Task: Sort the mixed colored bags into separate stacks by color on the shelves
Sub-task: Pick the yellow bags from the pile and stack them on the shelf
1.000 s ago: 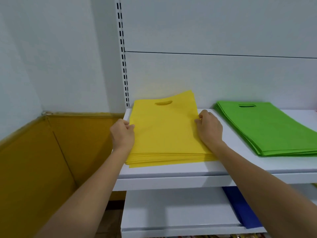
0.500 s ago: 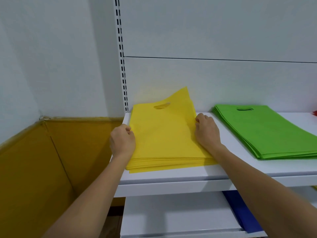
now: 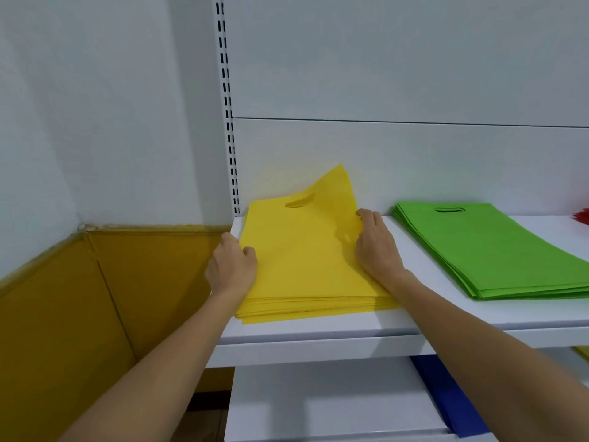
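Both arms fwd, L grip (image 3: 231, 269) & R grip (image 3: 376, 247) curled on yellow bags (image 3: 302, 266).

At 3 o'clock I get only a red sliver (image 3: 582, 215) cut by the frame edge, too little to name, and the green stack (image 3: 497, 250) runs off that same edge. At 5 o'clock the blue bags (image 3: 447, 397) vanish under the upper shelf (image 3: 318, 331) and off the bottom. The fingertips of the left hand (image 3: 231, 271) and right hand (image 3: 376, 247) tuck out of my sight at the side edges of the yellow stack (image 3: 306, 269).
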`<state>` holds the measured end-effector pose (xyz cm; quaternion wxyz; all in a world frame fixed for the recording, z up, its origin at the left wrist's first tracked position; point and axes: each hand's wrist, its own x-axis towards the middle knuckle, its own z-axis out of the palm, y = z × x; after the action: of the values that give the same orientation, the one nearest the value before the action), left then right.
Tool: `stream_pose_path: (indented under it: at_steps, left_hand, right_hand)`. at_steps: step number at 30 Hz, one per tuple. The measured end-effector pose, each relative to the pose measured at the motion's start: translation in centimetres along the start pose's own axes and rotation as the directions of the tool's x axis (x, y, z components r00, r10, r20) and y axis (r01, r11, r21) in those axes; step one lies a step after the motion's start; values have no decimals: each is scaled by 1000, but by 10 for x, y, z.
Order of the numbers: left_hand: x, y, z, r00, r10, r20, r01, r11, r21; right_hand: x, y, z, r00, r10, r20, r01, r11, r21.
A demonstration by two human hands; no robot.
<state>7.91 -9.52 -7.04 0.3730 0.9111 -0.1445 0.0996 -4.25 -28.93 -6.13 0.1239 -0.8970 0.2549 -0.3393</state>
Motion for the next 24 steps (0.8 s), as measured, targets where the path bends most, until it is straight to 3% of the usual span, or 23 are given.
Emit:
stream_pose_path:
  at_steps: [3,7,11,19,24]
  left_hand:
    - [6,-3,-4,993,95,69,-92,995,-46]
    - [14,-10,-13,988,113,101,-94,979,-182]
    - [10,-12,-21,986,111,125,-84,976,-202]
    - [-1,-10,-27,961,265,85,-248,954,-170]
    - [-5,-14,-18,960,244,133,-229,966,-118]
  right_hand:
    - [6,1,-5,997,44,63,-49,996,71]
    - [19,-3,-18,960,251,127,-276,925,262]
    - [18,-4,-21,953,281,115,-301,927,224]
    - [5,-4,-23,929,366,56,-370,923,102]
    - [-2,5,-20,952,299,68,-303,951,63]
